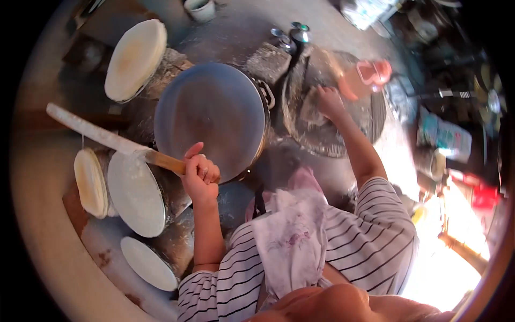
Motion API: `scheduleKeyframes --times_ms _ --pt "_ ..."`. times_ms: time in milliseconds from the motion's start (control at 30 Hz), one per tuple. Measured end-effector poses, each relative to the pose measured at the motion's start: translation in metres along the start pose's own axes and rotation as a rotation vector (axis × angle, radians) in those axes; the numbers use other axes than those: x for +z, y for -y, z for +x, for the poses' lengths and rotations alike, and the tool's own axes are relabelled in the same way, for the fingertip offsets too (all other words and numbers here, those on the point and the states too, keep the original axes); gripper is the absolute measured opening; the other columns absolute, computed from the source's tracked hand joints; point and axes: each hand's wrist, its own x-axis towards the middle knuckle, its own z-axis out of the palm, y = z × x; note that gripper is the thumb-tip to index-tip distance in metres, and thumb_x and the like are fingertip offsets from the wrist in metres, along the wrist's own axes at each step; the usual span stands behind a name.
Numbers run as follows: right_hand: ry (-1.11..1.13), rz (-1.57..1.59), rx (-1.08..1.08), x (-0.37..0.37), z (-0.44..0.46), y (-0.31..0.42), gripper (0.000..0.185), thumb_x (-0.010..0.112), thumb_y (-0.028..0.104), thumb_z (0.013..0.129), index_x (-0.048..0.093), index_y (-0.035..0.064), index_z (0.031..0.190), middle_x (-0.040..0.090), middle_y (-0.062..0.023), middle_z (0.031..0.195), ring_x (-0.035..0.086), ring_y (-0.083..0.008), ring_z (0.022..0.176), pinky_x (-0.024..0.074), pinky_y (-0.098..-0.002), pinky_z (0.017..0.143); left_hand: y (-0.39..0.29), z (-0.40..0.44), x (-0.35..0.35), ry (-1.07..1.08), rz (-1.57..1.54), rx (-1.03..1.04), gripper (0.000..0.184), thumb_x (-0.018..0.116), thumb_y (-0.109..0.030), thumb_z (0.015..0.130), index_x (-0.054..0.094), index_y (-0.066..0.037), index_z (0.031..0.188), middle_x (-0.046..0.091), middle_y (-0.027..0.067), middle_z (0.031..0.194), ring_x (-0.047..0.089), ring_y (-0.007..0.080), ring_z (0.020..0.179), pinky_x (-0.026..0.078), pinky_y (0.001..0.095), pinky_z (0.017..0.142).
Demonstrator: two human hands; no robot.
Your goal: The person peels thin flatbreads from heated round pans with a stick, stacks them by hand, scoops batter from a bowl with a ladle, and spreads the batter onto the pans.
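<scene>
My left hand point(200, 174) is closed around the wooden handle of a long, flat spatula point(104, 135), with the thumb raised. Its blade is coated white and points to the upper left. Beneath that hand lies the rim area of a large, round, flat griddle point(214, 121), whose bare surface is dark grey-brown. Over a round, floury tray point(348, 134) on the right, my right hand point(331, 102) is closed, fingers down, on a greyish, cloth-like lump point(312, 110). A pink jug point(357, 80) stands close beside that hand.
Round pale flatbreads point(135, 59) rest at the upper left, with another pale stack point(90, 182) lower left. Nearby are a round white-surfaced pan point(137, 193) and a white disc point(149, 264). A small bucket point(200, 9) stands at the back. Plastic bags point(444, 134) and clutter line the right.
</scene>
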Motion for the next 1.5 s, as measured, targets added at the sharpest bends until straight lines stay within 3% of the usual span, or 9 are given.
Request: scheduleKeyframes --times_ms 100,300,500,700,867,1033,1133,1300,1500 --pt "0.496 -0.228 -0.105 -0.057 0.031 0.010 0.038 0.074 0.028 0.058 0.071 0.0114 0.092 0.062 -0.0136 0.102 0.054 -0.0341 0.100 0.0447 -0.0453 0.083 0.017 -0.001 0.027 -0.032 -0.018 -0.002 0.028 0.039 -0.008 0.092 0.061 -0.004 0.109 0.027 -0.0033 0.050 0.021 0.0072 0.038 0.022 0.0228 0.038" --pt "-0.420 0.334 -0.265 -0.098 0.029 0.061 0.029 0.068 0.011 0.063 0.063 0.0034 0.090 0.058 -0.0150 0.096 0.052 -0.0355 0.096 0.0439 -0.0428 0.085 0.028 -0.024 0.030 -0.116 0.010 0.100 0.029 0.038 -0.007 0.092 0.062 -0.006 0.107 0.027 -0.0035 0.048 0.021 0.0065 0.036 0.020 0.0228 0.038" --pt "-0.418 0.811 -0.336 -0.051 0.011 0.194 0.051 0.065 -0.003 0.069 0.050 0.0014 0.117 0.058 -0.0145 0.121 0.051 -0.0333 0.117 0.0421 -0.0373 0.095 0.015 -0.056 0.012 -0.356 -0.045 0.202 0.026 0.039 -0.007 0.091 0.061 -0.004 0.104 0.028 -0.0032 0.049 0.021 0.0063 0.036 0.020 0.0239 0.037" --pt "0.070 0.633 -0.296 -0.070 0.163 0.241 0.039 0.052 0.038 0.091 0.059 0.0088 0.116 0.062 -0.0146 0.113 0.059 -0.0335 0.102 0.0463 -0.0417 0.085 0.021 -0.117 -0.045 -0.577 -0.078 0.379 0.025 0.041 -0.006 0.092 0.062 -0.004 0.103 0.032 -0.0035 0.050 0.023 0.0067 0.036 0.020 0.0239 0.037" --pt "-0.007 0.106 -0.805 -0.013 0.253 0.405 0.043 0.043 0.045 0.093 0.060 0.0148 0.118 0.065 -0.0094 0.108 0.059 -0.0284 0.104 0.0443 -0.0389 0.091 0.016 -0.125 -0.042 -0.799 -0.099 0.444 0.026 0.039 -0.008 0.092 0.062 -0.009 0.102 0.028 -0.0044 0.050 0.021 0.0068 0.037 0.020 0.0242 0.037" --pt "0.124 0.274 -1.705 -0.019 0.098 0.509 0.024 0.051 0.029 0.087 0.065 0.0102 0.093 0.062 -0.0078 0.104 0.057 -0.0267 0.102 0.0398 -0.0409 0.096 0.005 -0.150 -0.013 -0.908 -0.119 0.544 0.023 0.041 -0.009 0.091 0.063 -0.009 0.099 0.027 -0.0052 0.049 0.021 0.0059 0.038 0.018 0.0243 0.037" --pt "0.339 0.810 -2.108 -0.009 -0.001 0.449 0.009 0.056 0.015 0.076 0.062 0.0107 0.081 0.057 -0.0051 0.087 0.057 -0.0264 0.090 0.0426 -0.0407 0.087 0.003 -0.164 -0.014 -0.931 -0.146 0.548 0.022 0.042 -0.008 0.091 0.063 -0.006 0.099 0.028 -0.0055 0.049 0.021 0.0054 0.038 0.017 0.0240 0.037" --pt "0.816 -0.257 -2.529 -0.097 -0.024 0.320 0.021 0.057 0.022 0.074 0.066 0.0098 0.089 0.062 -0.0067 0.105 0.052 -0.0255 0.113 0.0357 -0.0382 0.103 -0.001 -0.212 -0.030 -1.084 -0.273 0.565 0.020 0.045 -0.008 0.090 0.060 -0.002 0.102 0.030 -0.0069 0.054 0.024 0.0034 0.041 0.017 0.0215 0.037" --pt "1.786 0.970 -0.313 -0.104 -0.113 0.442 0.034 0.046 0.029 0.097 0.059 0.0031 0.114 0.060 -0.0094 0.115 0.061 -0.0202 0.099 0.0502 -0.0339 0.085 0.002 -0.297 -0.069 -1.237 -0.457 0.785 0.019 0.044 -0.004 0.089 0.061 -0.002 0.098 0.028 -0.0067 0.052 0.022 0.0039 0.040 0.016 0.0230 0.037"
